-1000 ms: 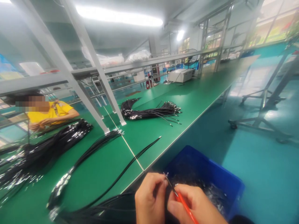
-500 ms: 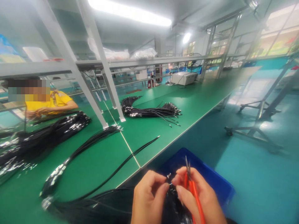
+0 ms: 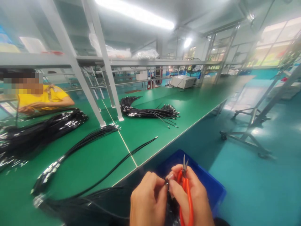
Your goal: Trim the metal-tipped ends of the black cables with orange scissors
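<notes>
Low in the head view, my left hand (image 3: 147, 199) is closed in a pinch on the end of a thin black cable (image 3: 167, 182). Fingertips of my right hand (image 3: 196, 193) meet it there from the other side. That right hand also grips orange-handled scissors (image 3: 188, 199), held against the palm, their pointed blades upward and slightly apart. What exactly lies between the fingertips is partly covered. Below the hands, more black cables (image 3: 172, 215) with shiny bits hang over a blue bin (image 3: 217, 188). Left of my hands, a cable bundle (image 3: 77, 204) lies across the green table's edge.
On the green table (image 3: 145, 128) are another cable bundle (image 3: 150, 112) and a large cable heap (image 3: 47, 131). Grey shelf posts (image 3: 107, 69) rise from the tabletop. A person in a yellow shirt (image 3: 54, 95) sits across. A wheeled metal frame (image 3: 249, 135) stands on the right.
My right hand and the scissors have come closer to my left hand, and the fingertips now meet at the cable end. The view has shifted slightly.
</notes>
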A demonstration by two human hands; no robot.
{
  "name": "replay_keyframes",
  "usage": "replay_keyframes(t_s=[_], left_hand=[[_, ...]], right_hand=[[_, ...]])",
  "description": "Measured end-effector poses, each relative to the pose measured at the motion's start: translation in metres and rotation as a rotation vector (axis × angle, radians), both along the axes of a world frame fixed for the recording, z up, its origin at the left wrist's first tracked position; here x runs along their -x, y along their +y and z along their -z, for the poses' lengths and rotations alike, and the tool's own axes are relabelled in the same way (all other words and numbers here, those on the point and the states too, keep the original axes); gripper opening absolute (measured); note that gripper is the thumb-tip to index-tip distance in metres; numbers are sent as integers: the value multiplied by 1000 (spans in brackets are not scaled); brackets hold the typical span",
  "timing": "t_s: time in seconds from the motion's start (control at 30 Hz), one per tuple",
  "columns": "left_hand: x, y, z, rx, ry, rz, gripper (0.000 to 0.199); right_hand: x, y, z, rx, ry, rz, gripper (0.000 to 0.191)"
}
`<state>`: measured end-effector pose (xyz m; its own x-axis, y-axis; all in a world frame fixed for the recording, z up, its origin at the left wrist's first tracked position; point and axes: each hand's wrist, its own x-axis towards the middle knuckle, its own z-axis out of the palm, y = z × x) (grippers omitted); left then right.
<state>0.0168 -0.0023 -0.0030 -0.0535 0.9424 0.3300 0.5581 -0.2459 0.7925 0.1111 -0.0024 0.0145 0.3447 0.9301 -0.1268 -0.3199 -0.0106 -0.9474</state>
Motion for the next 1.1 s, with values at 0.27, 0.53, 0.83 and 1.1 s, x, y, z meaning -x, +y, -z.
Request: replay_keyframes(t_s=[0.27, 0.53, 0.83, 1.1], left_hand=[[-4, -1, 0, -64, 53, -64, 20], [12, 8, -1, 88, -180, -1, 14], [26, 16, -11, 298, -659, 138, 12], [26, 13, -13, 355, -843, 252, 19]], right_hand=[[3, -1, 5, -58, -123, 39, 18], [-9, -6, 10, -48, -479, -51, 16], [-53, 5, 7, 109, 73, -1008, 47], [-47, 0, 2, 265, 85, -909, 43]])
